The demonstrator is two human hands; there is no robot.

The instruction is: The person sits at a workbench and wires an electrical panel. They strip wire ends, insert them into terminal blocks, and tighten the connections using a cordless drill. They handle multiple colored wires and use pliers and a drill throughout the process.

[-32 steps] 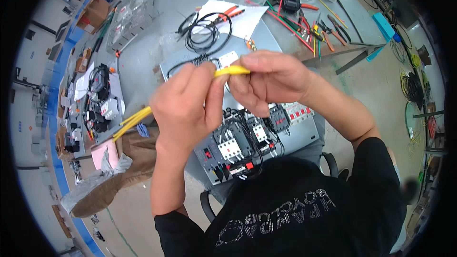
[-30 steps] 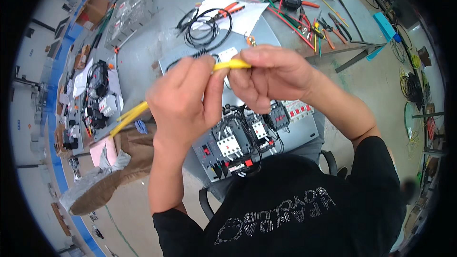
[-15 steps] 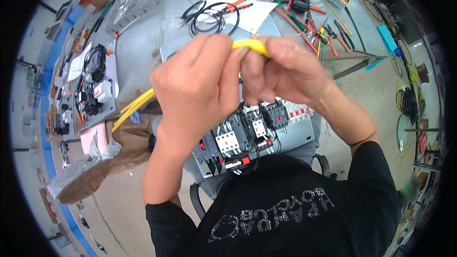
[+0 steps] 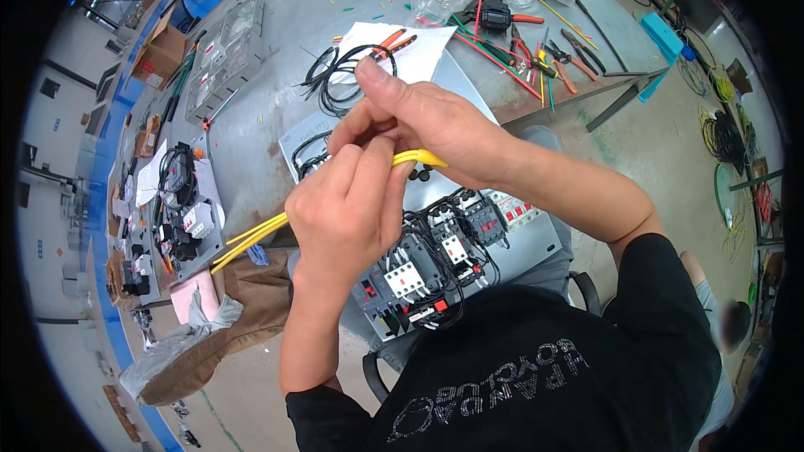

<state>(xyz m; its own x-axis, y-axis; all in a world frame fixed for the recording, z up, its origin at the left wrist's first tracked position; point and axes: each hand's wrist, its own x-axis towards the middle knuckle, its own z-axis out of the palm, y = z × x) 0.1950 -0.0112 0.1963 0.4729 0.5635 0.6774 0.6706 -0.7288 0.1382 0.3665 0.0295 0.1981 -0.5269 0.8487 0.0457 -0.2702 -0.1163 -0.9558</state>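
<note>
My left hand [image 4: 342,205] is closed around a bundle of yellow wires [image 4: 251,238], which trails out to the left. A bent section of the bundle shows past its fingers, close against my right palm. My right hand [image 4: 440,125] is open, thumb raised and apart, with some fingers partly hidden behind the left hand. Below both hands, a grey mounting panel [image 4: 536,243] lies on my lap. It carries contactors [image 4: 404,280], red-switched breakers [image 4: 513,209] and black wiring.
On the grey table [image 4: 276,75] lie coiled black wires [image 4: 331,88], a white sheet [image 4: 431,46], a cordless power tool [image 4: 496,0] and several pliers [image 4: 582,54]. Another wired panel [image 4: 188,218] stands left. Brown-trousered legs [image 4: 243,305] extend there; another person [image 4: 712,326] is at the right edge.
Both hands have come down nearer the panel. My right hand has gone from fingering the bent yellow wires to an opened pose with its thumb raised. The view has shifted slightly.
</note>
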